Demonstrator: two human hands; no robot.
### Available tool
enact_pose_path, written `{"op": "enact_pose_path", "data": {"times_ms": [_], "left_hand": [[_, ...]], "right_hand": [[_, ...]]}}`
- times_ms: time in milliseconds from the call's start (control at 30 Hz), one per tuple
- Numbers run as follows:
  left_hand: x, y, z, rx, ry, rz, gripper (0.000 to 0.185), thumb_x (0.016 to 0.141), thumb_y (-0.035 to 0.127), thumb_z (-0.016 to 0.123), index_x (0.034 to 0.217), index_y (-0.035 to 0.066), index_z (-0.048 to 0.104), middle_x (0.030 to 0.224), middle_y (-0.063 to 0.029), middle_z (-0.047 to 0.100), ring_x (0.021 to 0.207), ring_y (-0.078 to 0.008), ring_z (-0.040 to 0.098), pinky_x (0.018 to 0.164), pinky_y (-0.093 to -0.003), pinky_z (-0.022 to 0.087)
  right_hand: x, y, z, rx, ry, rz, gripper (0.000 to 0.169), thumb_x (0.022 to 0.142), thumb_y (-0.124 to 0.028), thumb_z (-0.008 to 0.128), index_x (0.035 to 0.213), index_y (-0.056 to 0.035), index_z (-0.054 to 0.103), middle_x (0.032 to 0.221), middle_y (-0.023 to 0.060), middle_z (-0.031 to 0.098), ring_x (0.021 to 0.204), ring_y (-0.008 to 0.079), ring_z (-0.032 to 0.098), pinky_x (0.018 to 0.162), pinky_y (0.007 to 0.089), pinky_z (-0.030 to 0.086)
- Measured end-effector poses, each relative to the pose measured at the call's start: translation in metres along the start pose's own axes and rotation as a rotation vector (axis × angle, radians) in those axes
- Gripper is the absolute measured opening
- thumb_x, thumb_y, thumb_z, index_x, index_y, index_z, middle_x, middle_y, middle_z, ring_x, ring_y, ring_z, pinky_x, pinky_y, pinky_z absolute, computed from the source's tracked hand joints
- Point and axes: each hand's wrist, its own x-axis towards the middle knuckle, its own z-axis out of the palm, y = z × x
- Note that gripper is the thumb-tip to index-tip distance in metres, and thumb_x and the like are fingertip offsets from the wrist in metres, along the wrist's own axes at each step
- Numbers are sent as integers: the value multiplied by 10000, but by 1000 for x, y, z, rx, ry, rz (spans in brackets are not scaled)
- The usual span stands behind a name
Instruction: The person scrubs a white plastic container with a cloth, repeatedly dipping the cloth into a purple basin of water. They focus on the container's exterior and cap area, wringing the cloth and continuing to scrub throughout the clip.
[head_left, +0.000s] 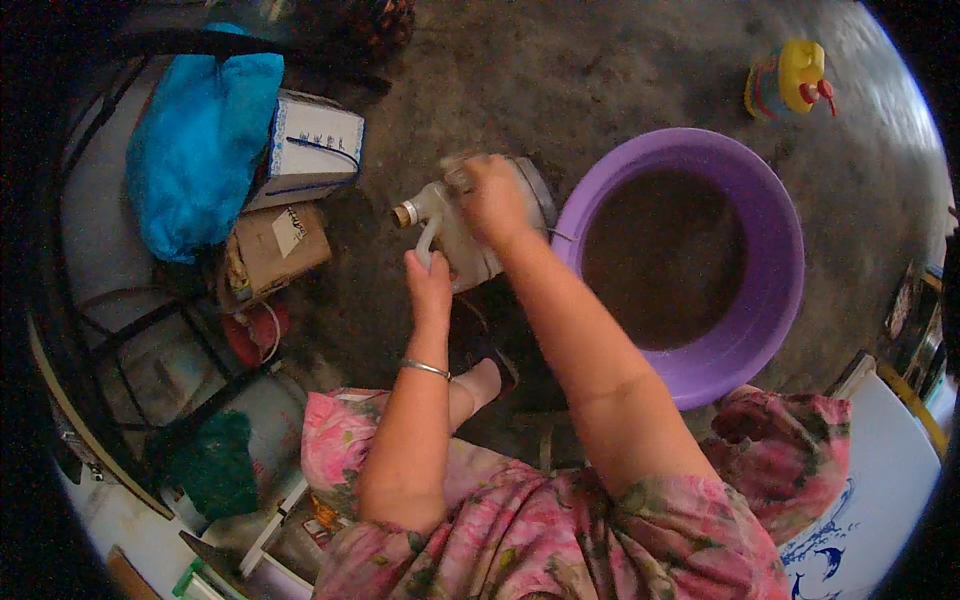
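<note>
A pale translucent plastic jug lies tilted in front of me, its capped spout pointing left. My left hand grips the jug's moulded handle. Against the jug's upper side, my right hand is curled and motion-blurred. Something pale shows by its fingers, too blurred to name. A grey rounded rim shows just beyond the right hand. The large purple plastic tub stands close on the right, with dark liquid or a dark bottom inside.
A yellow jug with a red cap stands at far right. On the left are a blue bag, a white carton, a brown cardboard box and a black metal frame. A pale panel borders my right side.
</note>
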Motion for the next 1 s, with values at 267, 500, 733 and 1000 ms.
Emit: {"op": "enact_pose_path", "data": {"times_ms": [267,500,733,1000], "left_hand": [[-6,3,2,-182,6,-72,235,882,170,522,1028,-3,460,779,-69,536,588,-129,510,573,-299,464],[18,17,-31,-230,251,-102,256,853,230,559,939,-3,497,764,-78,548,560,-157,513,529,-299,446],[19,2,-42,31,297,-107,362,859,248,513,1033,-69,496,864,-171,602,562,-210,567,557,-330,476],[20,-17,-41,-2,293,-136,303,881,239,491,984,-47,483,814,-144,591,565,-194,562,551,-337,469]], "right_hand": [[-1,29,-3,-45,222,257,318,716,-37,601,1030,-77,580,1081,184,492,1002,396,486,836,466,458],[-78,-47,-7,100,-38,-64,407,630,-47,677,1020,-94,567,1036,181,494,989,386,502,805,445,452],[-50,27,47,142,121,504,455,631,-71,697,1067,-118,576,1076,177,492,1007,377,496,854,451,445],[-58,-48,23,131,-111,71,377,652,-86,685,1017,-111,593,1078,168,495,1023,362,505,821,448,472]]}}
